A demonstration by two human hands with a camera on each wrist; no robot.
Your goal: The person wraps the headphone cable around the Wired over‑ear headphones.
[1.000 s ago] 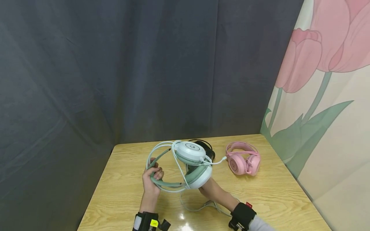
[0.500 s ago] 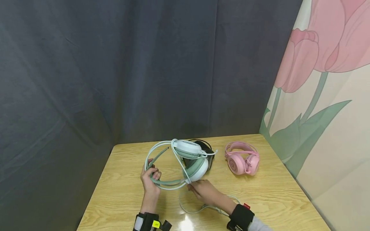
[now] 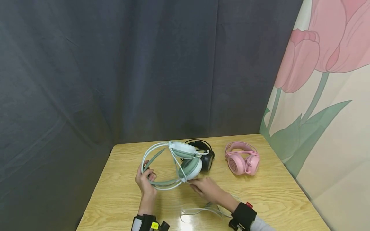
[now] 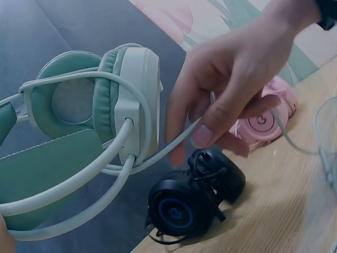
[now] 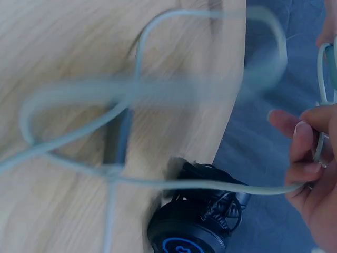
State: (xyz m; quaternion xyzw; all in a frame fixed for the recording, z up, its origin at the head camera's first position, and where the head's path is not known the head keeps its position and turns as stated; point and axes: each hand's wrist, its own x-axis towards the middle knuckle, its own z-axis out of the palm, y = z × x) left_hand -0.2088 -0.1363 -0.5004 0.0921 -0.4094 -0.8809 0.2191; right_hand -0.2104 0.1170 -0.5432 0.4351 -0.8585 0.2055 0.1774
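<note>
My left hand (image 3: pixel 145 183) grips the headband of a white and green headset (image 3: pixel 189 168), holding it up above the table with its ear cups to the right. The pale cable (image 4: pixel 181 136) loops round the headband and one ear cup. Just right of the lower cup, my right hand (image 3: pixel 210 191) pinches that cable between thumb and fingers, as the left wrist view shows. More cable (image 5: pixel 210 184) runs from the right hand down to the table, with a dark inline box (image 5: pixel 118 137) on it. Part of the loose cable is blurred in the right wrist view.
Behind the held headset a black headset (image 3: pixel 207 158) lies on the wooden table (image 3: pixel 121 179). Farther right lies a pink headset (image 3: pixel 244 160) with its cable bundled. A dark curtain (image 3: pixel 173 80) hangs at the back, and a tulip-print cloth (image 3: pixel 323 134) hangs on the right.
My right hand has come out from behind the lower ear cup and now pinches the cable beside it. The white and green headset has turned and shifted slightly left with my left hand.
</note>
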